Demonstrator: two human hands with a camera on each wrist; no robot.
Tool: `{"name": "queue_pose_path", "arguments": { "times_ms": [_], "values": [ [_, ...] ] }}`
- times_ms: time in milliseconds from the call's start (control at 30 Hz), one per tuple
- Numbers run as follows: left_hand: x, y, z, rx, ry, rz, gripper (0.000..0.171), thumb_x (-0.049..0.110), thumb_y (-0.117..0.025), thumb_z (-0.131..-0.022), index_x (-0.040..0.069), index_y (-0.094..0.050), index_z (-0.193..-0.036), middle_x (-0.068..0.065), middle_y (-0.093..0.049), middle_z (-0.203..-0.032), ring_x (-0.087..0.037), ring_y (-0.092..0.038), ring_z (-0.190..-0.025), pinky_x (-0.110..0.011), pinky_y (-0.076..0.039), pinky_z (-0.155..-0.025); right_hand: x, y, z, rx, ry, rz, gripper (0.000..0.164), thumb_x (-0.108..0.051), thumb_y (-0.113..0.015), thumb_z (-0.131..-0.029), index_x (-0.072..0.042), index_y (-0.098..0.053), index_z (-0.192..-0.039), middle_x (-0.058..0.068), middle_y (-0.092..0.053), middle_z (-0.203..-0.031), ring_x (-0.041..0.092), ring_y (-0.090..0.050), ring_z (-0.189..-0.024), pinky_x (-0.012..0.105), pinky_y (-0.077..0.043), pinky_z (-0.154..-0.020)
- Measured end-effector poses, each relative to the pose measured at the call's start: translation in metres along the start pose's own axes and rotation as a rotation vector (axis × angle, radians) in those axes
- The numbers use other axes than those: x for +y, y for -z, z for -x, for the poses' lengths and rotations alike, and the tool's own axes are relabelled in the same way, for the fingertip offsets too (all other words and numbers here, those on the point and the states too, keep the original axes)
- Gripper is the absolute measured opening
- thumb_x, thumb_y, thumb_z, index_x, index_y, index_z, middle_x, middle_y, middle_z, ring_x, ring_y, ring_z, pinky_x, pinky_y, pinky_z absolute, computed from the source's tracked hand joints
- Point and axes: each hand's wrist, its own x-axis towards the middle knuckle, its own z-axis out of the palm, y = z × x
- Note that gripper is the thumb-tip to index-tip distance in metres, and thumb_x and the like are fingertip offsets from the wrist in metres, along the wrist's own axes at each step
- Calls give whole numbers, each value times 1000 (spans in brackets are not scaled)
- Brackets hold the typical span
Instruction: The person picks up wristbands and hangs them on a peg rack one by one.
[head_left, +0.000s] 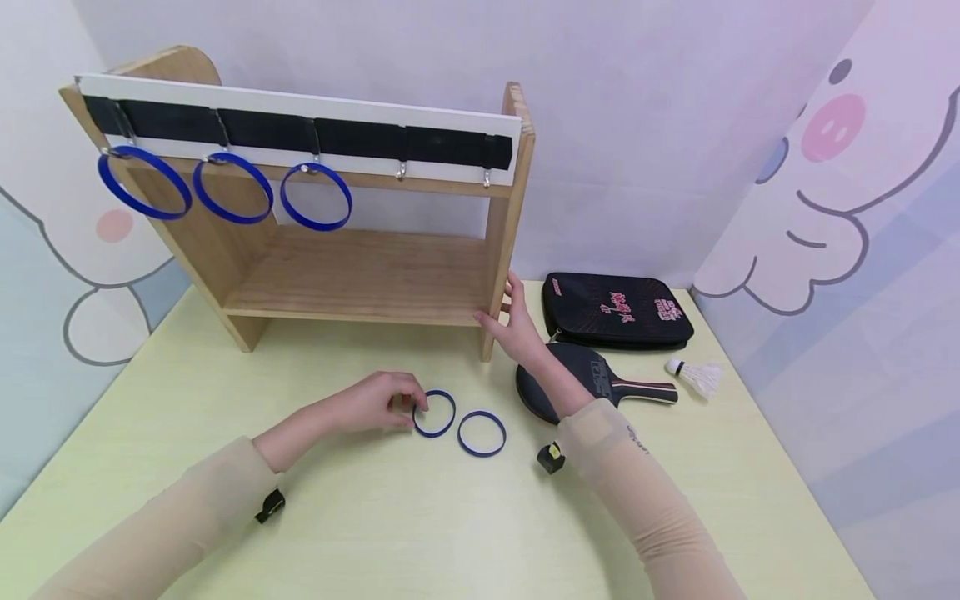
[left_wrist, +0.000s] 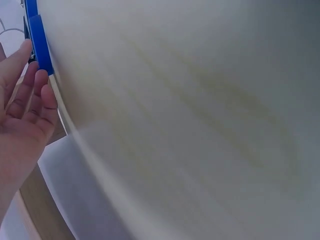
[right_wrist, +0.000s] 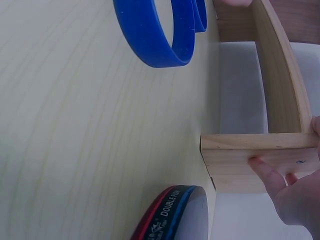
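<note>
My left hand (head_left: 378,402) has its thumb and fingertips at the left edge of a blue wristband (head_left: 454,410), seeming to pinch it near the table. Just right of it lies a second blue wristband (head_left: 482,454), untouched. My right hand (head_left: 521,333) grips the right side panel of a wooden shelf (head_left: 360,279), thumb on the front edge, other fingers around the outer side. Along the shelf's top, blue wristbands (head_left: 322,227) hang from the three left hooks; the two right hooks (head_left: 401,171) carry nothing.
A black ping-pong paddle (head_left: 592,371) lies beside my right forearm, partly hidden by it. Behind it is a black zip case (head_left: 615,308), with a white shuttlecock (head_left: 697,377) to the right. Patterned cloth walls (head_left: 637,150) close off the table's back and sides.
</note>
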Motion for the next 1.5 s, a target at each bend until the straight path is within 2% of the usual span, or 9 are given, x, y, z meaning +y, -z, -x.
{"name": "queue_pose_path", "arguments": {
  "times_ms": [200, 533, 833, 1133, 1300, 1500],
  "values": [
    [-2, -3, -2, -40, 20, -6, 25, 10, -79, -76, 15, -68, -97, 3, -62, -92, -12, -54, -79, -22, -49, -66, -1, 0, 1, 3, 9, -2, 81, -7, -62, -90, -14, -5, -147, 21, -16, -149, 40, -39, -125, 52, -46, -94],
    [2, -4, -3, -32, 33, 11, 20, 7, -78, -76, 11, -67, -93, 1, -62, -91, -11, -57, -79, -21, -53, -71, 2, -1, 1, -2, 10, -16, 81, -7, -62, -90, -15, -5, -148, 21, -17, -149, 42, -40, -124, 53, -46, -94],
    [11, 1, -3, 39, 1, 20, 22, -1, -77, -74, 8, -67, -92, 2, -61, -89, -15, -56, -76, -25, -52, -67, 2, -1, 1, -2, 3, -11, 82, -8, -62, -90, -15, -4, -148, 19, -14, -150, 41, -40, -124, 53, -47, -93],
    [18, 6, -3, 75, -25, 12, 21, 0, -77, -75, 7, -68, -93, 3, -60, -87, -10, -54, -74, -24, -51, -66, 0, -1, 1, -5, 4, -21, 81, -6, -61, -91, -14, -4, -148, 21, -15, -150, 42, -40, -124, 52, -47, -93],
    [23, 10, -1, 102, -37, -6, 19, 1, -76, -77, 11, -68, -91, 5, -58, -85, -10, -53, -74, -23, -51, -65, 0, -1, 0, 2, 11, -7, 82, -5, -61, -90, -13, -4, -148, 22, -17, -149, 42, -41, -123, 53, -47, -92],
    [30, 14, 1, 146, -23, -13, 17, 6, -75, -79, 17, -67, -90, 7, -59, -84, -9, -52, -72, -23, -50, -63, -1, 0, 1, 3, 9, 7, 82, -6, -61, -91, -13, -3, -148, 22, -16, -149, 42, -40, -124, 53, -47, -92]
  ]
}}
